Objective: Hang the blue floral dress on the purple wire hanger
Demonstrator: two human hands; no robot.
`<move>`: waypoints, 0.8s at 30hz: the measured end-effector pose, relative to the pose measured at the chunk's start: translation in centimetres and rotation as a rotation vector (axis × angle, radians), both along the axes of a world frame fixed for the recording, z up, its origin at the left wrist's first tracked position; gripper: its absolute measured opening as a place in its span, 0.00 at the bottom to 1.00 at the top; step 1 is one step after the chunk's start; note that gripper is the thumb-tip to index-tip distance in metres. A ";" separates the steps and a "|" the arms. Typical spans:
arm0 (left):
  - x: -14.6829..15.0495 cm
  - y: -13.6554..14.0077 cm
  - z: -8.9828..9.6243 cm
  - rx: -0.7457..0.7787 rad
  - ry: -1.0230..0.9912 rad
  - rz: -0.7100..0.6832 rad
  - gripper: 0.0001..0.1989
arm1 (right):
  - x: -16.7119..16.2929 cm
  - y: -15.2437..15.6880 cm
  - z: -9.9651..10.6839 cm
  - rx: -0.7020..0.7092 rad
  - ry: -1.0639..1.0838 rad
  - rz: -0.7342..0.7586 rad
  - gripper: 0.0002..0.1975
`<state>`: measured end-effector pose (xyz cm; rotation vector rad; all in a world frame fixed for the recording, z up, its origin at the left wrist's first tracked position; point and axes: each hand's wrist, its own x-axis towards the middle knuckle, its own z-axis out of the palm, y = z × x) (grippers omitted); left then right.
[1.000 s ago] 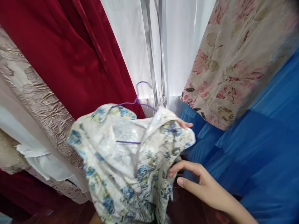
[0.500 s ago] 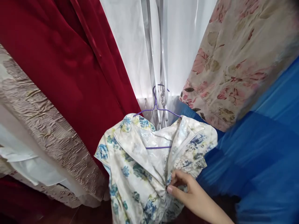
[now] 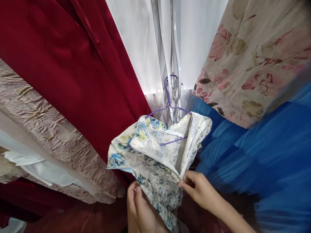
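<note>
Partly within right grip [image 3: 198,189], floral blouse [image 3: 157,176]

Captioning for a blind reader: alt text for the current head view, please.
A right hand pinches the front of a floral garment on a purple hanger, the left hand at its side edge. Red fabric hangs left, blue fabric right.

At centre, the blouse [image 3: 157,171] on the hanger [image 3: 168,104], straps [image 3: 179,71] on its far side; left, a hanging cloth [image 3: 80,64], then a textile [image 3: 51,123]; right, a panel [image 3: 243,71] far, drapery [image 3: 243,152] nearer
</note>
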<state>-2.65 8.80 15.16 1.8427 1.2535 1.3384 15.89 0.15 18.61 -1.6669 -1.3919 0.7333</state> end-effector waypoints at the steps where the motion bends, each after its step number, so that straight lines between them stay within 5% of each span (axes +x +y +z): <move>1: -0.1 -0.6 -1.0 0.023 -0.043 0.070 0.16 | 0.1 -0.1 0.5 0.002 -0.043 0.038 0.14; 3: 0.2 -2.0 -3.0 0.071 -0.090 0.123 0.16 | 0.3 -0.3 1.5 0.018 -0.120 0.118 0.13; 8: 4.2 -4.3 -5.0 -0.040 0.037 -0.242 0.16 | 0.9 -0.4 3.4 0.025 -0.260 0.274 0.09; 11: 6.1 -3.9 -3.9 -0.112 0.019 -0.375 0.04 | 1.9 -0.2 4.0 0.032 -0.344 0.251 0.09; 15: 6.1 -2.7 -2.1 -0.089 0.076 -0.536 0.08 | 4.4 0.7 5.4 0.157 -0.489 0.257 0.08; 24: 4.2 -2.8 1.3 -0.046 0.429 -0.701 0.08 | 7.7 7.6 14.1 0.647 -0.608 0.063 0.09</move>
